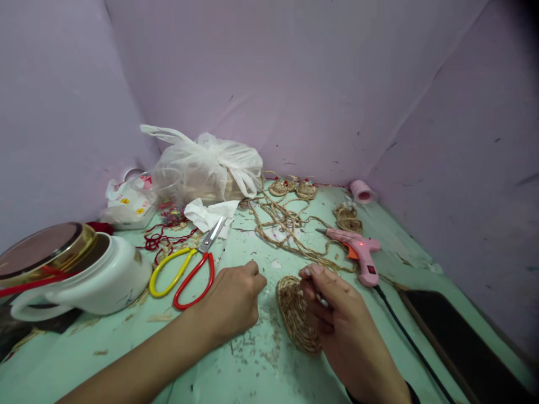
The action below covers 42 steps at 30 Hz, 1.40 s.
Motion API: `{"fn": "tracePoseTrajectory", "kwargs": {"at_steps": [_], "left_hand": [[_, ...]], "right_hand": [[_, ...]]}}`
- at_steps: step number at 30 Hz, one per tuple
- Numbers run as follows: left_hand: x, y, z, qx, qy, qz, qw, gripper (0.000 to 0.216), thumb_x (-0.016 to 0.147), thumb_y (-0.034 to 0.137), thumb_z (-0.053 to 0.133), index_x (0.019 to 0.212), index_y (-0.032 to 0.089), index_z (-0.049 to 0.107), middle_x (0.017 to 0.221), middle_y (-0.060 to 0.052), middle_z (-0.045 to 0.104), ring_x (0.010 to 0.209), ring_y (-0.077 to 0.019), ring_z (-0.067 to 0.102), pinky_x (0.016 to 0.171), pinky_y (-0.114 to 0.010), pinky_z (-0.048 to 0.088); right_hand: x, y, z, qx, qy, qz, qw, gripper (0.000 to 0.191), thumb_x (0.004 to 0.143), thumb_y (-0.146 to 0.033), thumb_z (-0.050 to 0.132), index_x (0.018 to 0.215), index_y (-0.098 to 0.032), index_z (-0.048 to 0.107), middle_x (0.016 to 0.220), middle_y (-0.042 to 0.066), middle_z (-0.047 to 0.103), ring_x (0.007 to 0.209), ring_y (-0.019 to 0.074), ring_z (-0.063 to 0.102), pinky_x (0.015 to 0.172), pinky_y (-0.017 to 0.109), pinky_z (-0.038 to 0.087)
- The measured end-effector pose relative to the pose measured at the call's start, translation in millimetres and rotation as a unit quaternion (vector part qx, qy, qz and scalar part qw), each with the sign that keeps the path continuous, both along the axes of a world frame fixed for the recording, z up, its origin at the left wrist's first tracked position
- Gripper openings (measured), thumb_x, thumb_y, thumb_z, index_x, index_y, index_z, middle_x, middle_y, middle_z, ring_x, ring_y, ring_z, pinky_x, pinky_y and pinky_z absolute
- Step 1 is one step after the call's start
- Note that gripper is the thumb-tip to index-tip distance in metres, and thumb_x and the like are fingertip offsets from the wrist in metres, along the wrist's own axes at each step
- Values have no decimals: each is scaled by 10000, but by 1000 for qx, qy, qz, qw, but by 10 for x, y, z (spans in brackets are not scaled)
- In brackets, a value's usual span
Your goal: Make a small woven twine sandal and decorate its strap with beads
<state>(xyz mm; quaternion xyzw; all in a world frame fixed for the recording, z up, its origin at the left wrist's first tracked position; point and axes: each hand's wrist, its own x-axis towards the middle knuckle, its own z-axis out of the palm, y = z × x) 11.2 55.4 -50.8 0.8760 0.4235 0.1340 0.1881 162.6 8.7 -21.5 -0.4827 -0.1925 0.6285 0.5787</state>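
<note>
My left hand (236,294) rests on the table with its fingers curled closed; whatever is inside them, if anything, is hidden. Beside it lie scissors (206,244) with one yellow and one red handle. My right hand (337,311) is closed in a pinch, thumb against fingers, with a tiny pale speck at the tips that is too small to name. Partly behind that hand is an oval coil of braided straw cord (295,314). A pink glue gun (357,247) with its red light lit lies beyond my right hand.
Loose straw cord (282,224) tangles across the middle. A white mug (113,275) stands left, near red yarn (158,238) and a tissue (206,213). Behind are a tied plastic bag (210,168) and small coiled pieces (306,191). A phone (458,342) and black cable (404,331) lie right.
</note>
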Motion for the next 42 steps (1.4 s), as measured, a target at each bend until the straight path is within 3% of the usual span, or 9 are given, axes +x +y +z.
{"fn": "tracePoseTrajectory", "kwargs": {"at_steps": [4, 8, 10, 19, 25, 27, 32, 37, 42], "left_hand": [[-51, 101, 90, -90, -193, 120, 970, 93, 742, 174, 484, 700, 167, 566, 597, -12, 542, 566, -137, 517, 532, -252, 399], [-146, 279, 180, -299, -422, 241, 821, 79, 660, 235, 541, 662, 180, 484, 507, 43, 491, 389, -88, 418, 359, -204, 328], [-171, 326, 169, -330, -448, 248, 793, 93, 611, 210, 558, 639, 181, 475, 528, 41, 504, 394, -86, 430, 353, -202, 338], [-11, 162, -22, -201, -262, 158, 931, 71, 620, 126, 586, 589, 175, 626, 699, -46, 601, 707, -174, 555, 626, -261, 406], [66, 108, 52, -263, -275, 177, 908, 105, 683, 182, 527, 582, 167, 552, 541, -5, 508, 494, -129, 494, 474, -234, 374], [100, 56, 128, -360, -332, 193, 850, 99, 699, 198, 493, 624, 156, 541, 492, 16, 479, 385, -95, 418, 376, -205, 328], [208, -101, 233, -635, -482, 230, 558, 129, 615, 123, 421, 573, 100, 541, 452, -12, 484, 324, -89, 446, 283, -171, 339], [224, -102, 198, -662, -486, 260, 507, 271, 710, 217, 390, 523, 88, 536, 412, -10, 465, 291, -81, 434, 237, -150, 299], [195, -71, 201, -674, -480, 252, 501, 167, 672, 170, 452, 540, 98, 526, 446, 2, 491, 299, -61, 442, 242, -122, 272]], "right_hand": [[7, 1, -20, 5, -9, -2, 1000, 282, 617, -376, 717, 662, -147, 558, 513, -72, 399, 385, 9, 200, 337, 140, 121], [13, 4, -26, -3, -5, 9, 1000, 307, 601, -404, 724, 651, -156, 550, 496, -81, 374, 375, 10, 184, 332, 147, 106], [10, 1, -19, -7, -6, 7, 1000, 319, 587, -409, 732, 644, -157, 545, 496, -82, 375, 374, 8, 186, 332, 146, 104], [0, 15, -3, -15, 40, 34, 999, 295, 597, -387, 720, 665, -156, 550, 501, -83, 375, 382, 10, 150, 336, 158, 72], [-21, 9, -45, -10, 11, 45, 999, 306, 609, -412, 710, 659, -159, 544, 472, -94, 371, 353, 4, 186, 319, 142, 117], [-43, -4, -77, 31, -57, 39, 997, 276, 630, -394, 707, 682, -156, 580, 492, -76, 433, 382, 14, 309, 351, 127, 227], [-111, -52, -81, 121, -188, 124, 967, 142, 716, -295, 643, 773, -166, 659, 560, -13, 604, 525, 101, 545, 528, 202, 422], [-119, -78, -40, 162, -232, 194, 939, 155, 701, -241, 649, 834, -202, 717, 724, 23, 675, 764, 159, 606, 710, 246, 452], [-86, -41, -71, 65, -55, 122, 989, 225, 656, -364, 702, 754, -161, 702, 481, -31, 528, 422, 51, 422, 403, 147, 316]]}}
